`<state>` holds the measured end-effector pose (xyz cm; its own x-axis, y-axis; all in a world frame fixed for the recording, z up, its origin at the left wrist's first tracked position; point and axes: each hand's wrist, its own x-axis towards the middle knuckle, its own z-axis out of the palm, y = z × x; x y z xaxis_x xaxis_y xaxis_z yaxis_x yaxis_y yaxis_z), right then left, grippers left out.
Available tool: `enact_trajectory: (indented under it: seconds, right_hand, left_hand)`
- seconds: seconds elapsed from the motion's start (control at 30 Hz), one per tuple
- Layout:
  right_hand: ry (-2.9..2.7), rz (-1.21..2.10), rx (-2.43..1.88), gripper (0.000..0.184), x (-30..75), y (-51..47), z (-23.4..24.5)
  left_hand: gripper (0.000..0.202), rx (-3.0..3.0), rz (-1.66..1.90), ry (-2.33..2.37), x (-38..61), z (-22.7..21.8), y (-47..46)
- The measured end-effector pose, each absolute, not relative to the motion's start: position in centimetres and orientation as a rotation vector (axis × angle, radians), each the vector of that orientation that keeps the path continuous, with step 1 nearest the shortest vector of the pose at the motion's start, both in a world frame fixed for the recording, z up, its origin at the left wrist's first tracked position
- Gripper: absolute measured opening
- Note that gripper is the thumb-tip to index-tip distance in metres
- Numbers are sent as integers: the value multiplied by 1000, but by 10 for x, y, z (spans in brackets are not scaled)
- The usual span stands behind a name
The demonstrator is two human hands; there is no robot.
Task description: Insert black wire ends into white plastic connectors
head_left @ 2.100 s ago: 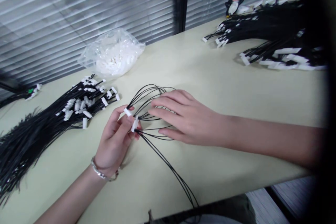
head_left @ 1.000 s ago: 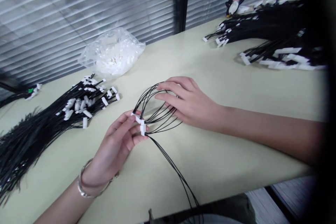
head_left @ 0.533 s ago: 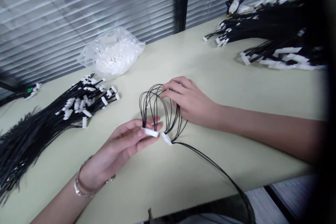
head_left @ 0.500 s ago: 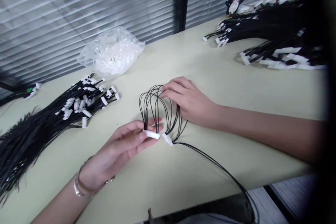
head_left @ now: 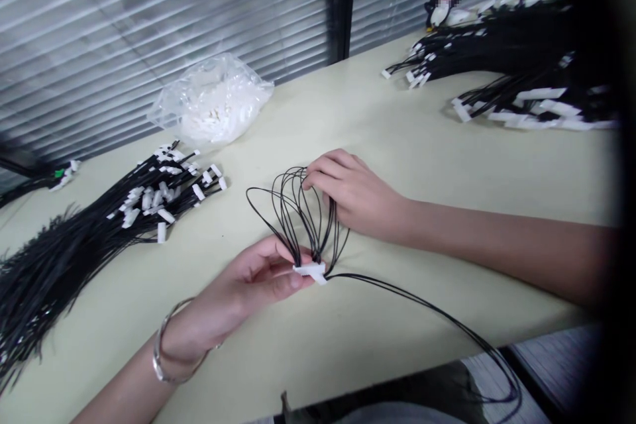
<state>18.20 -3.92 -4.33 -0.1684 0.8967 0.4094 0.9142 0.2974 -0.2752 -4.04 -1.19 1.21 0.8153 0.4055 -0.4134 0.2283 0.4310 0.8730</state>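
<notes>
Between finger and thumb, my left hand (head_left: 271, 278) pinches a white connector (head_left: 304, 269) that has black wires running up out of it. A second white connector (head_left: 321, 277) lies against its right end, partly overlapped by it. The black wires (head_left: 293, 205) arch in loose loops from the connectors up to my right hand (head_left: 342, 182). My right hand is closed round the wires at the top of the loops; its fingertips are partly hidden. A few longer wires (head_left: 417, 298) trail from the second connector to the right and over the table's front edge.
On the left lies a thick bundle of black wires (head_left: 74, 252) with white connectors. A clear plastic bag (head_left: 213, 103) of small white parts stands by the blinds (head_left: 173, 6). More wire bundles (head_left: 501, 40) and a penguin figurine (head_left: 440, 13) are at the back right of the table (head_left: 387, 119).
My left hand has moved right and slightly down with its connector, which now meets the second one. The wire loops have spread to the left. My right hand has hardly moved.
</notes>
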Motion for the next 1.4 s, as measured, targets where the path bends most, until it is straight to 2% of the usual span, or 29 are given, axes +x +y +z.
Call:
enact_trajectory:
  seconds: [0.17, 0.27, 0.43, 0.53, 0.67, 0.93, 1.4]
  right_hand:
    - [-1976, 2, -1513, 46, 184, -41, -35]
    - [-1919, -106, -1374, 46, 183, -46, -23]
    - [-2021, -502, -977, 27, 174, -61, -12]
    - [-2183, -579, -834, 21, 165, -67, -15]
    - [-2336, -582, -798, 18, 158, -68, -23]
    - [-2264, -406, -787, 13, 162, -66, -21]
    - [-2273, -378, -745, 13, 162, -65, -22]
  left_hand:
    - [3, 1114, 200, 731, -39, 11, -14]
    - [2, 1124, 305, 784, -39, 12, -13]
    - [8, 1054, 378, 766, -42, 9, -4]
    - [12, 991, 414, 733, -43, 7, 0]
    - [13, 951, 379, 689, -43, 6, 2]
    - [12, 930, 405, 739, -42, 8, 0]
    - [11, 971, 363, 734, -42, 8, 0]
